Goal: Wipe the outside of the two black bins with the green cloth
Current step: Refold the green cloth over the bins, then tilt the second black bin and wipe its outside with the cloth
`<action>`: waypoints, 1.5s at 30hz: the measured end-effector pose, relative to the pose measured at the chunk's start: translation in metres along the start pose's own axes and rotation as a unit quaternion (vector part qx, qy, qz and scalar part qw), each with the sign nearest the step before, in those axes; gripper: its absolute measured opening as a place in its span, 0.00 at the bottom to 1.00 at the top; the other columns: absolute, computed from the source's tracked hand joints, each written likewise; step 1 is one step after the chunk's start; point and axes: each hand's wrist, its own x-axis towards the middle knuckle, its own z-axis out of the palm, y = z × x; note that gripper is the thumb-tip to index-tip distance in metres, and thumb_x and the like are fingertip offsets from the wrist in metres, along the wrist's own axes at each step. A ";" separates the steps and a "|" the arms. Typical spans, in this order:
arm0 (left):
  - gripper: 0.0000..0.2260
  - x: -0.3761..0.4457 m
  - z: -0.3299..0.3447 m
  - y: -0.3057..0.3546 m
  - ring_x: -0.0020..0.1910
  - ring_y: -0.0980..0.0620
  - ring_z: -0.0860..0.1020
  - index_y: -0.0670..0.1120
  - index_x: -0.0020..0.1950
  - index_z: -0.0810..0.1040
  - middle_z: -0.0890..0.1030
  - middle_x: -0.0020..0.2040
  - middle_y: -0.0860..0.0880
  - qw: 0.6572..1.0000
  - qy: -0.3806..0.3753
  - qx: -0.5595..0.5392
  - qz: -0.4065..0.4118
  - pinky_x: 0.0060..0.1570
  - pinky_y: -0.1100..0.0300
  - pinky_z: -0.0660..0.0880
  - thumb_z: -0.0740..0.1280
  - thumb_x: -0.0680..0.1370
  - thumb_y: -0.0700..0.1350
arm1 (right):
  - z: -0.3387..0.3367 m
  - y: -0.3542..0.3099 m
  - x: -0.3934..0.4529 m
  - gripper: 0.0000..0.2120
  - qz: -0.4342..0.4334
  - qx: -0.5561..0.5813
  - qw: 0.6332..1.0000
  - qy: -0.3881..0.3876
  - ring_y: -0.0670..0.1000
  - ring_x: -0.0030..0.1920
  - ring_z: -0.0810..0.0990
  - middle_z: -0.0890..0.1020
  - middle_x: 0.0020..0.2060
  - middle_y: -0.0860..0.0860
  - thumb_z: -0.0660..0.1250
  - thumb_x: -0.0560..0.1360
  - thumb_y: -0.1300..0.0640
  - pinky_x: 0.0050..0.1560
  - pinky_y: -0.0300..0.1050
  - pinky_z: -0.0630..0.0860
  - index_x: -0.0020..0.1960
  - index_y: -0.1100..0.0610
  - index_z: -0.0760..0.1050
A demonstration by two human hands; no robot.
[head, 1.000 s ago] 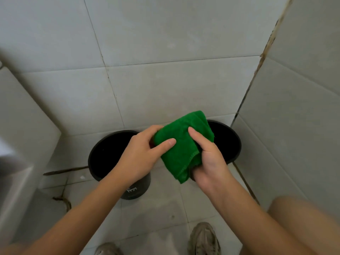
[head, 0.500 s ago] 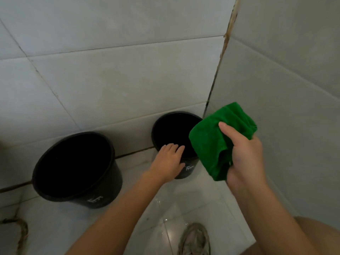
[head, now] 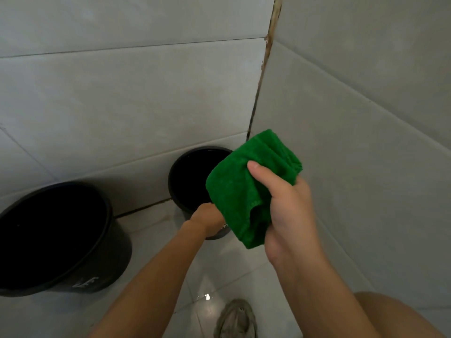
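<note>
My left hand (head: 207,219) grips the near rim of the small bin (head: 195,176) in the corner, fingers curled over its edge. My right hand (head: 290,215) is clamped on the green cloth (head: 241,191), thumb pressed across the bunched folds, holding it up in the air just above that bin and not touching it. The big bin (head: 56,237) stands apart to the left, against the wall (head: 122,93).

What worries me: the floor (head: 227,272) is glossy tile with a wet-looking glint near my shoe (head: 235,318), so the light bin may slide or tip when I push the cloth against it unless my left hand steadies it. The bin sits tight in the corner, so its back side will likely be missed unless I turn or lift it. The loosely bunched cloth could also slip from my hold or drop into the open bin.

Both bins are round, tapered, smooth black plastic with faint white lettering low on the side. The cloth is thick, soft and fuzzy, with a stitched hem.
</note>
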 end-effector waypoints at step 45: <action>0.09 -0.376 -0.169 -0.201 0.35 0.49 0.80 0.50 0.51 0.77 0.81 0.34 0.46 0.811 0.537 -0.199 -0.123 0.38 0.46 0.79 0.62 0.81 0.53 | 0.145 0.249 -0.031 0.18 0.058 -0.621 0.673 -0.398 0.52 0.51 0.80 0.82 0.50 0.51 0.71 0.68 0.57 0.51 0.44 0.77 0.58 0.52 0.76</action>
